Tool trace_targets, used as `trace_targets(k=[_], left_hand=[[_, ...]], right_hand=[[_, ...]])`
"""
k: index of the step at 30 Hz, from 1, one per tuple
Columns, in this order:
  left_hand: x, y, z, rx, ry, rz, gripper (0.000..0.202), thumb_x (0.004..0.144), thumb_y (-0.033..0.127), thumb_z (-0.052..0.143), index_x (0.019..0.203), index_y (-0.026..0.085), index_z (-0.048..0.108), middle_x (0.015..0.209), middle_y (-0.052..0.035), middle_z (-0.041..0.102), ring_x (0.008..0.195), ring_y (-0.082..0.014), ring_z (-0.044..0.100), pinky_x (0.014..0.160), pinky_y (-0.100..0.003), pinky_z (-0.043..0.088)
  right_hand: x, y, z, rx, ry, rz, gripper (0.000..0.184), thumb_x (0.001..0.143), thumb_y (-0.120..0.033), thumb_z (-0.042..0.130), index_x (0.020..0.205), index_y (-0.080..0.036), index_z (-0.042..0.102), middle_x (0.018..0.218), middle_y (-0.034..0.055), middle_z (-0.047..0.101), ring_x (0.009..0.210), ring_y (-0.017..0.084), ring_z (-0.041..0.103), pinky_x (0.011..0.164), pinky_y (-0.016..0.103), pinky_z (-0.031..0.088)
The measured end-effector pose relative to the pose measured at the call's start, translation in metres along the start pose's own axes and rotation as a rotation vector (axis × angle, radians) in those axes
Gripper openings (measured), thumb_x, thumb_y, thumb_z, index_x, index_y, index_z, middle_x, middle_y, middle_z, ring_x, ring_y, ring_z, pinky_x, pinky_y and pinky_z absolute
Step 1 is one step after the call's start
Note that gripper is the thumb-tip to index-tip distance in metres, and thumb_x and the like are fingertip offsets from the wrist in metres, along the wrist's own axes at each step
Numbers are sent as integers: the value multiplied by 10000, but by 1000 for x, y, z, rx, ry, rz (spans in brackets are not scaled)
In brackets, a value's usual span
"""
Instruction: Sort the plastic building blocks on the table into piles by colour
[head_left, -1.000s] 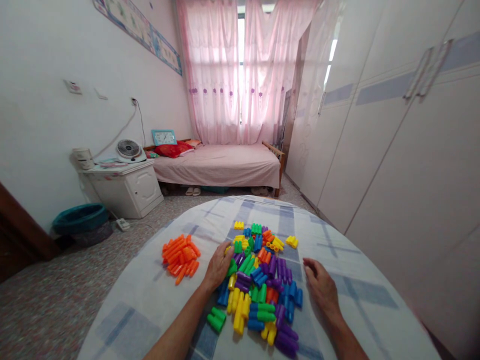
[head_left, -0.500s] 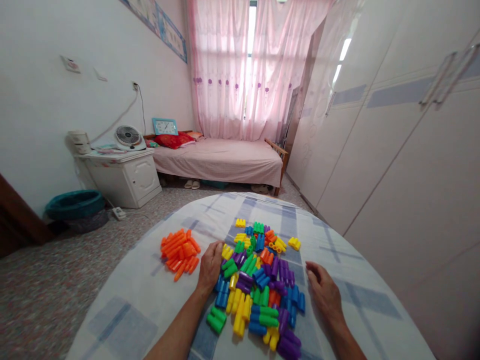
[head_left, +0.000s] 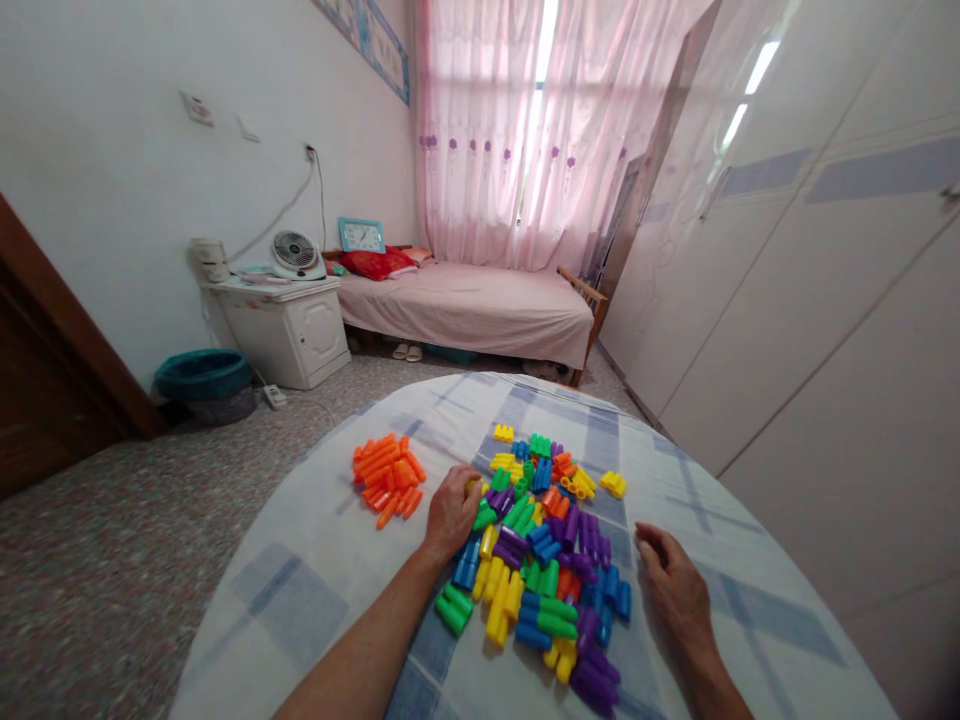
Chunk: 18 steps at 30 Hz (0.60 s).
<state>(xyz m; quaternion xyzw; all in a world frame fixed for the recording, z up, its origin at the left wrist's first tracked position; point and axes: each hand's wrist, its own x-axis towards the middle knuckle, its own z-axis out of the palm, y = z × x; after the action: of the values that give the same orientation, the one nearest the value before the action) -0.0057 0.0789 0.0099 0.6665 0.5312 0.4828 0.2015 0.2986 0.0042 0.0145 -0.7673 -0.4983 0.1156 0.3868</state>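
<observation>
Wardrobe [head_left: 795,330] along the right of the room; pink-covered bed [head_left: 480,300] beyond my table's far edge. Table [head_left: 750,620] rounded, under a blue-and-white checked cloth.

Mixed blocks [head_left: 533,576], many colours, spread down the table's middle from near the far edge toward the near edge, between my hands. Orange heap [head_left: 386,475] toward the left edge, near my left hand but apart from it.

Right hand [head_left: 679,590]: on the right-edge side of the spread, fingers loosely curled, nothing seen in them. Closest pieces: a purple piece [head_left: 595,540] and a blue piece [head_left: 623,600], both clear of the fingertips.

Left hand [head_left: 450,515]: against the spread's left flank, fingers bent over a yellow piece [head_left: 482,488], mostly hidden by them. Pinched or merely touched, cannot tell. Green piece [head_left: 454,608] lies nearer the near edge, below that wrist, apart from my fingers.
</observation>
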Motion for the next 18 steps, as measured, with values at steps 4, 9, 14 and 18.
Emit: trace_targets(k=[4,9,14,18], left_hand=[[0,0,2,66,-29,38,195,844,203,448,901,197,635,1006,-48,612,960,-167,587,892,-308,463],[-1,1,1,89,-38,31,205,843,194,441,910,183,634,1033,-64,607,977,-176,585,903,-327,462],[0,1,1,90,-50,27,212,850,205,432,903,186,636,1038,-65,606,992,-180,585,918,-335,458],[0,1,1,89,-43,27,212,846,205,439,908,183,640,1038,-67,610,981,-177,590,909,-326,464]], right_hand=[[0,0,0,7,0,1,494,752,-500,377,1058,-203,626,1077,73,665,959,244,611,818,346,439],[1,-1,0,17,-2,5,488,746,-482,384,1043,-186,634,1068,89,669,961,257,612,826,357,439],[1,-2,1,14,5,-15,489,748,-476,381,1034,-172,638,1055,97,675,950,257,615,837,363,441],[0,-1,1,2,9,-11,479,754,-468,381,1046,-185,635,1058,83,674,949,244,617,829,350,444]])
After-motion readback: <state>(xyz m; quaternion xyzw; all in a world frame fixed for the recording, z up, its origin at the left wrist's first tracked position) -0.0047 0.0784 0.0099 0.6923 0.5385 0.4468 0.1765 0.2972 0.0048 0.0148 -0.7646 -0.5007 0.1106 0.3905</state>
